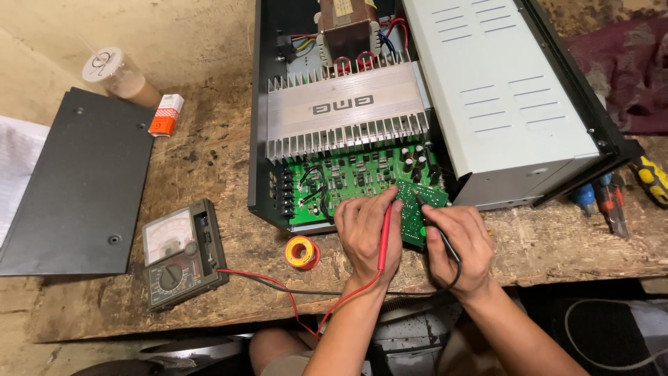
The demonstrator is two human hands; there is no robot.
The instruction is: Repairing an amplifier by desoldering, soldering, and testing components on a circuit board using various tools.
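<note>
Fingers of the left hand [367, 233] pinch a red probe [385, 237], its tip touching the green circuit board [362, 177] at frame centre; the right hand [458, 247] grips a black probe [437, 226] the same way, tip on the small upright board [417, 209] just beside. Both boards sit in an open black amplifier chassis [259, 139] under a finned heatsink [344, 111]. Red and black leads [278, 284] run left to an analog multimeter [182, 252] at lower left. A solder spool [302, 252] lies between meter and hands on the wooden bench [209, 167].
</note>
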